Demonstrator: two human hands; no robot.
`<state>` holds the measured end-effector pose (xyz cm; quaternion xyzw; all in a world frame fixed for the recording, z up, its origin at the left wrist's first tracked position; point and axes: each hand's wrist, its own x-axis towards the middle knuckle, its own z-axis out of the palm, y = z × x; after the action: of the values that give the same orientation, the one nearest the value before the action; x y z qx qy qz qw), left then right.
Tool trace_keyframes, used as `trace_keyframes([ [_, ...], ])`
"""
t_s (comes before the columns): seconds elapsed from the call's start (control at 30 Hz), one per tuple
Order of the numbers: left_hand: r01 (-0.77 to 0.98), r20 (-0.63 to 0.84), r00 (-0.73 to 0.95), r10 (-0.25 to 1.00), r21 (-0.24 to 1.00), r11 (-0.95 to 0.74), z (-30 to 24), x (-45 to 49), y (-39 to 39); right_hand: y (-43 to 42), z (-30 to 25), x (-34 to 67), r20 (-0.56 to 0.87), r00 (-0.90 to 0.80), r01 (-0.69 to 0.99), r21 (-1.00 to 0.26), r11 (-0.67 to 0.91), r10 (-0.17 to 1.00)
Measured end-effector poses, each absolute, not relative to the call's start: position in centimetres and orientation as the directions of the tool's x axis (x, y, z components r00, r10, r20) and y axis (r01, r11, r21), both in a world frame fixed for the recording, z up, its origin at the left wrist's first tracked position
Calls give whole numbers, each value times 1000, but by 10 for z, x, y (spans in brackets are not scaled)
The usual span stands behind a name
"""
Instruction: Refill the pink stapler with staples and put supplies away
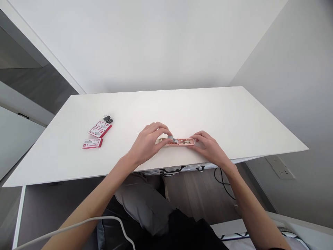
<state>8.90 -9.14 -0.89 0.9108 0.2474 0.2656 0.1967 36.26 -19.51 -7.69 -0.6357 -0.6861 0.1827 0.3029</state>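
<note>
On the table near its front edge lies a long, narrow pink casing (187,141), its upper side showing a hollow interior with small metal parts. My right hand (206,146) grips its right end, thumb on the near side and fingers on the far side. Over the casing's left part, my left hand (152,141) pinches a small grey metallic piece (171,138) between thumb and fingers. This piece sits at or just above the casing; whether it is attached cannot be made out. The casing's left end is partly hidden behind my left thumb.
Red-and-white labelled boxes (100,129) and another such box (92,143) lie at the left of the white table (208,111). Beside them is a small black object (108,119). A white cable (104,218) crosses before my left forearm. Drawer handles (173,170) show below the front edge.
</note>
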Motion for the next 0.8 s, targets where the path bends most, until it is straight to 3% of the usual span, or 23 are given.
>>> trace_keyframes([
  [0.23,431,306,744,594,459,-777,-14,83,-87,-196,-56,351,245,19,692,-703,164,969],
  [0.57,506,240,777,581,311,-805,-17,80,-84,-199,-43,337,274,-17,744,-639,196,961],
  [0.8,506,210,799,564,273,-818,-9,81,-84,-202,-36,335,303,-43,756,-613,229,952],
])
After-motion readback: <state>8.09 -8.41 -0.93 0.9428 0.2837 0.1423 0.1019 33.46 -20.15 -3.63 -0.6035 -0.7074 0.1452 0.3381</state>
